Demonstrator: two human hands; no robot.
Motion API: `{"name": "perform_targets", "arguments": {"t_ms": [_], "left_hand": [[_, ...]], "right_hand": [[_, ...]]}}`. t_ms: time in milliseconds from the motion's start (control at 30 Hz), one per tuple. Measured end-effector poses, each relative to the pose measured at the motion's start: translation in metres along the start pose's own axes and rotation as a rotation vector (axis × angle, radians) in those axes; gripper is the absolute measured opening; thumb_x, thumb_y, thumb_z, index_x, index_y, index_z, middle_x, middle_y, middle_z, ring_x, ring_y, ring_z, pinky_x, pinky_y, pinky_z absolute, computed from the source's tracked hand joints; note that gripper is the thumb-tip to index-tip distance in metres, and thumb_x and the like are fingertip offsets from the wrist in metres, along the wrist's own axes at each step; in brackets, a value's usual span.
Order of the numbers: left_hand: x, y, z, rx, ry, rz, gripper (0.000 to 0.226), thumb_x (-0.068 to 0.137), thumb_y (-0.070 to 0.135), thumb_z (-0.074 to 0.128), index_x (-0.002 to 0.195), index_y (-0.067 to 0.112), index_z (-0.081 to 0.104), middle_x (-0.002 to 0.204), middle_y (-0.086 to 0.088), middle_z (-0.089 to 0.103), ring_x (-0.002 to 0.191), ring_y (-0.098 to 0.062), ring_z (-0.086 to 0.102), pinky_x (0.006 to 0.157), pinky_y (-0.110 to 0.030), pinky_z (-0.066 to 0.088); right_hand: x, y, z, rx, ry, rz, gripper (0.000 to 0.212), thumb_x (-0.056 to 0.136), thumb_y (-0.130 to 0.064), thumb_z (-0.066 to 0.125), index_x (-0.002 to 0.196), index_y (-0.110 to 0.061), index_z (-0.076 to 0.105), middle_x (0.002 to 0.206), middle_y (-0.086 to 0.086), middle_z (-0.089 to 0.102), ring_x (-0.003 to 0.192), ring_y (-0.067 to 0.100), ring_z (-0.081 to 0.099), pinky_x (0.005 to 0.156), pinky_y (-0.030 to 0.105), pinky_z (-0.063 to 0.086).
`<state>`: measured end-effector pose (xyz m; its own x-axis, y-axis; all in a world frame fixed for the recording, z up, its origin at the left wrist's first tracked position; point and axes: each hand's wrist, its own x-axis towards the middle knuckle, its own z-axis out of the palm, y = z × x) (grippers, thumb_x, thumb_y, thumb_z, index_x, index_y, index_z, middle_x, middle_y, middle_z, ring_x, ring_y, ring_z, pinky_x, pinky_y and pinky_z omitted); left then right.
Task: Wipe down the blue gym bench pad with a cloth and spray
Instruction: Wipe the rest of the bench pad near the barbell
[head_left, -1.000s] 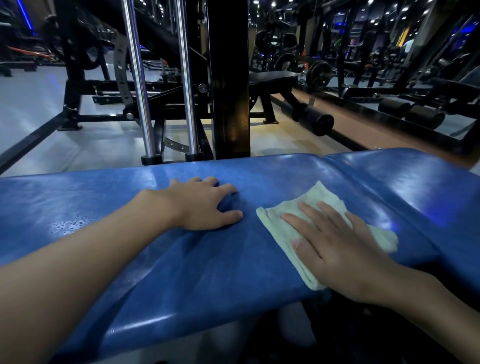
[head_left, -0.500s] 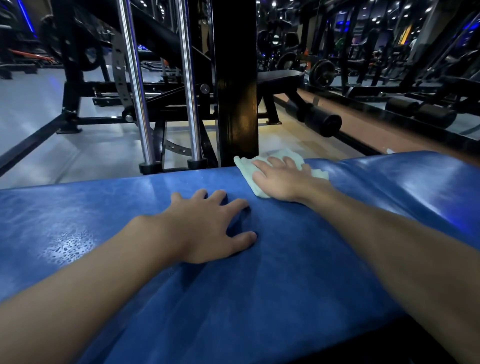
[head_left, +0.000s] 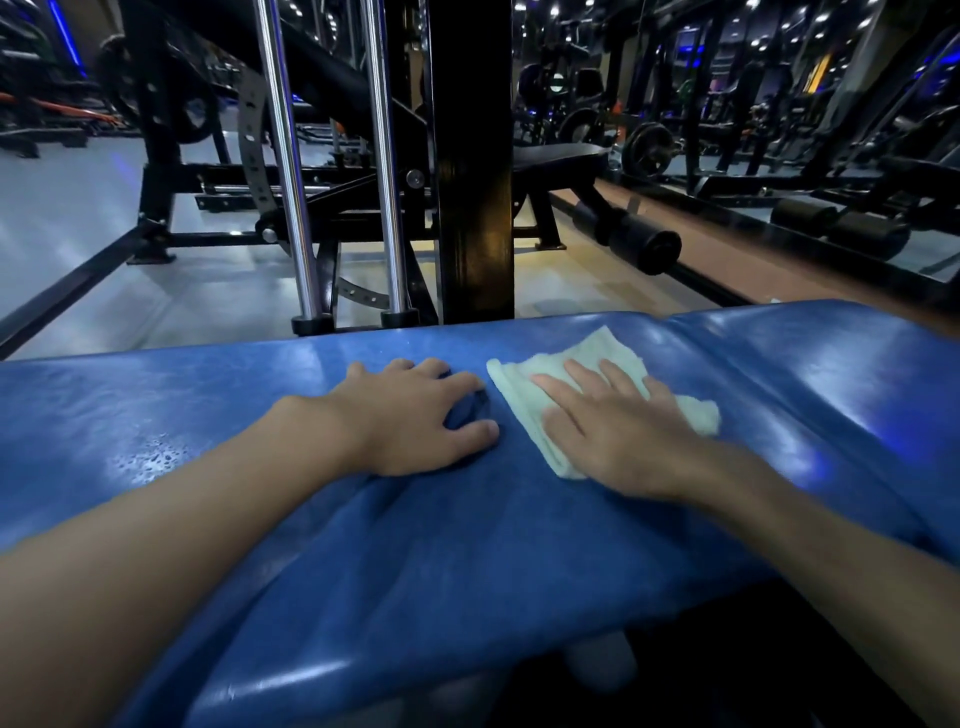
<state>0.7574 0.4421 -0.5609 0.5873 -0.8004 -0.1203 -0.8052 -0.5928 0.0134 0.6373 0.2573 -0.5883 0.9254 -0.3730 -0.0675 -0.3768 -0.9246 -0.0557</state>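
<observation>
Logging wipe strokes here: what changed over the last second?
The right hand slid the cloth from the near side of the pad out to its far edge, then back toward the person. It now presses the cloth flat mid-pad. Nothing was taken hold of or let go. The left hand stayed pressed on the pad, and the droplets at the pad's left remain.

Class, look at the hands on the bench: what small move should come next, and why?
Probably slide the cloth left toward the droplets, lifting the left hand clear: the right hand presses the cloth flat, and that wet patch looks unwiped.
</observation>
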Motion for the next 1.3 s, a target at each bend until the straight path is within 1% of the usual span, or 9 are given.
{"name": "perform_targets", "arguments": {"t_ms": [100, 300, 433, 600, 800, 933, 1133, 1200, 1300], "left_hand": [[-0.004, -0.004, 0.0, 0.022, 0.021, -0.004, 0.065, 0.087, 0.076, 0.026, 0.144, 0.044, 0.031, 0.151, 0.01, 0.036, 0.141, -0.02, 0.032, 0.107, -0.056, 0.032], [-0.01, -0.013, -0.001, 0.08, -0.026, -0.06, 0.067, 0.086, 0.079, 0.025, 0.144, 0.047, 0.026, 0.152, 0.005, 0.034, 0.141, -0.025, 0.032, 0.107, -0.058, 0.029], [-0.009, -0.015, -0.001, 0.059, -0.028, -0.041, 0.069, 0.085, 0.08, 0.026, 0.146, 0.047, 0.024, 0.149, 0.007, 0.036, 0.138, -0.025, 0.035, 0.105, -0.056, 0.033], [-0.01, -0.021, 0.002, 0.059, -0.022, -0.015, 0.069, 0.085, 0.079, 0.023, 0.146, 0.047, 0.023, 0.149, 0.007, 0.036, 0.137, -0.023, 0.035, 0.105, -0.056, 0.032], [-0.009, -0.025, 0.007, 0.077, 0.006, 0.015, 0.071, 0.082, 0.079, 0.02, 0.145, 0.047, 0.021, 0.15, 0.007, 0.034, 0.138, -0.023, 0.031, 0.104, -0.055, 0.031], [-0.008, -0.027, 0.006, 0.088, -0.005, 0.015, 0.071, 0.082, 0.08, 0.019, 0.146, 0.048, 0.019, 0.151, 0.008, 0.032, 0.139, -0.023, 0.031, 0.103, -0.054, 0.032], [-0.017, -0.023, 0.011, 0.015, 0.031, 0.002, 0.067, 0.087, 0.077, 0.023, 0.146, 0.045, 0.026, 0.153, 0.008, 0.032, 0.141, -0.019, 0.029, 0.109, -0.052, 0.029], [-0.025, -0.023, 0.015, 0.009, 0.048, 0.012, 0.066, 0.09, 0.074, 0.025, 0.148, 0.044, 0.024, 0.155, 0.008, 0.028, 0.145, -0.017, 0.024, 0.113, -0.05, 0.025], [-0.03, -0.025, 0.014, -0.022, 0.082, 0.002, 0.064, 0.09, 0.072, 0.029, 0.147, 0.042, 0.03, 0.152, 0.01, 0.034, 0.142, -0.017, 0.029, 0.112, -0.049, 0.028]], "right_hand": [[-0.056, -0.001, 0.003, -0.049, 0.025, -0.005, 0.082, 0.07, -0.062, -0.016, 0.15, -0.053, -0.002, 0.166, -0.013, 0.0, 0.152, 0.018, -0.001, 0.12, 0.049, 0.004], [-0.101, -0.005, 0.006, -0.062, -0.008, -0.017, 0.081, 0.069, -0.061, -0.017, 0.15, -0.055, -0.008, 0.165, -0.014, -0.006, 0.151, 0.015, -0.011, 0.12, 0.046, -0.003], [-0.067, -0.009, 0.002, -0.028, -0.005, 0.0, 0.079, 0.07, -0.066, -0.013, 0.148, -0.057, -0.006, 0.165, -0.015, -0.004, 0.151, 0.015, -0.008, 0.119, 0.047, -0.001], [0.016, -0.017, -0.001, 0.014, -0.042, 0.035, 0.052, 0.099, -0.056, 0.012, 0.15, -0.054, 0.005, 0.165, -0.013, -0.003, 0.152, 0.02, -0.006, 0.118, 0.054, -0.002], [0.117, -0.035, -0.011, 0.032, -0.021, 0.06, 0.056, 0.095, -0.054, 0.013, 0.151, -0.051, 0.011, 0.165, -0.006, 0.011, 0.15, 0.029, 0.005, 0.115, 0.061, 0.004], [0.136, -0.04, -0.016, 0.06, -0.032, 0.074, 0.059, 0.093, -0.052, 0.012, 0.151, -0.049, 0.015, 0.162, -0.002, 0.019, 0.148, 0.03, 0.012, 0.113, 0.064, 0.006], [0.097, -0.038, -0.007, 0.055, -0.037, 0.065, 0.057, 0.095, -0.053, 0.009, 0.151, -0.053, 0.005, 0.167, -0.007, 0.001, 0.152, 0.026, -0.006, 0.117, 0.06, -0.004], [0.063, -0.036, -0.002, 0.051, -0.028, 0.043, 0.055, 0.097, -0.052, 0.009, 0.152, -0.052, 0.006, 0.166, -0.009, 0.0, 0.152, 0.025, -0.006, 0.117, 0.059, -0.004], [0.002, -0.034, 0.001, 0.038, 0.003, 0.022, 0.052, 0.1, -0.05, 0.011, 0.152, -0.051, 0.007, 0.166, -0.011, 0.002, 0.151, 0.021, -0.003, 0.118, 0.054, 0.0]]}}
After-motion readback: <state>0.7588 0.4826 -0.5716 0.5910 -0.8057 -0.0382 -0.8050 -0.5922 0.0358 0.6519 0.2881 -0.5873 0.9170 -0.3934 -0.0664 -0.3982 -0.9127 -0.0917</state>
